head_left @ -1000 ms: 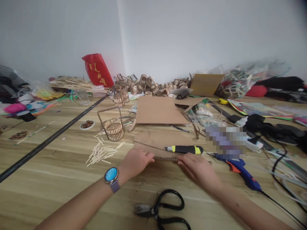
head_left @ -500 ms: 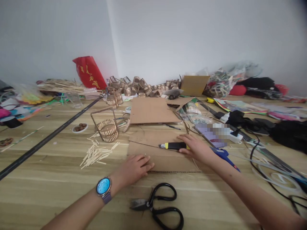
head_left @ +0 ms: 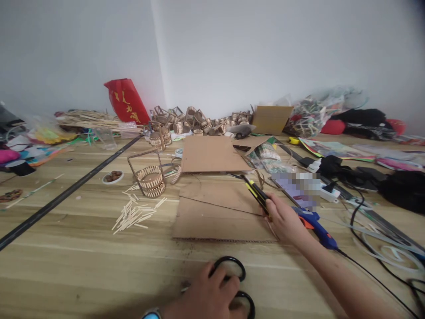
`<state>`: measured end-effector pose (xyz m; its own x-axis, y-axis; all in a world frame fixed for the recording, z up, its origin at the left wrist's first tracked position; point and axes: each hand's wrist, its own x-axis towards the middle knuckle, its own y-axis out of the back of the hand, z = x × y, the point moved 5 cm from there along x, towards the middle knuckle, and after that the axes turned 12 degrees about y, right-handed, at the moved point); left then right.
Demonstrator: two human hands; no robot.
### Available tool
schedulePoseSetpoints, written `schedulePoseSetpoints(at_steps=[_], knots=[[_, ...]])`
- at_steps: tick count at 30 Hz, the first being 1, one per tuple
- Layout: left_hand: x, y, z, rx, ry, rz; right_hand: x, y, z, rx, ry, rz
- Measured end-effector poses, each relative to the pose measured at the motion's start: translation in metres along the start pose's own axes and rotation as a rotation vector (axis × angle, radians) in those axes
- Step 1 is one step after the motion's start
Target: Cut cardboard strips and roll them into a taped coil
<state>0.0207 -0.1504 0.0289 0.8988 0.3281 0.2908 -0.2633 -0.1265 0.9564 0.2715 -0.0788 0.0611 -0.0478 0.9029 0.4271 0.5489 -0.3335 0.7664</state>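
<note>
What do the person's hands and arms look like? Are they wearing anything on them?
The left hand and right hand are bare, with no gloves. A watch with a bright blue screen and silvery rim peeks in at the left wrist. The right forearm shows no sleeve. The left forearm is out of view.

The utility knife (head_left: 255, 195) I hold looks like smooth plastic. Before me, the corrugated cardboard sheet (head_left: 222, 228) is matt, its cut edge rough. My scissors (head_left: 244, 270) have glossy handles. I see matt wooden sticks (head_left: 131, 217), a smooth wood-grain tabletop (head_left: 59, 261) and a plastic glue gun (head_left: 320, 230).
</note>
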Motion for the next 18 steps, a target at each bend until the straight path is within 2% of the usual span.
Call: schedulePoseSetpoints(at_steps=[2,5,7,9,12,14,18], knots=[[0.001,-0.015,0.000,-0.004,0.086,-0.024,-0.012,-0.001,-0.004,0.255,-0.143,0.051],[0.002,-0.027,-0.001,-0.021,0.174,-0.079,-0.026,-0.011,-0.008,0.830,-0.413,0.134],[0.002,-0.028,0.000,-0.033,0.186,-0.122,-0.030,-0.014,-0.011,1.020,-0.492,0.187],[0.001,-0.026,0.001,-0.028,0.198,-0.149,-0.030,-0.013,-0.012,1.069,-0.514,0.226],[0.001,-0.022,0.000,-0.010,0.194,-0.127,-0.031,-0.013,-0.012,1.100,-0.535,0.240],[0.001,-0.023,-0.001,-0.018,0.177,-0.104,-0.032,-0.015,-0.013,1.108,-0.533,0.212],[0.002,-0.031,-0.008,-0.034,0.244,-0.089,-0.036,-0.019,-0.019,1.112,-0.524,0.150]])
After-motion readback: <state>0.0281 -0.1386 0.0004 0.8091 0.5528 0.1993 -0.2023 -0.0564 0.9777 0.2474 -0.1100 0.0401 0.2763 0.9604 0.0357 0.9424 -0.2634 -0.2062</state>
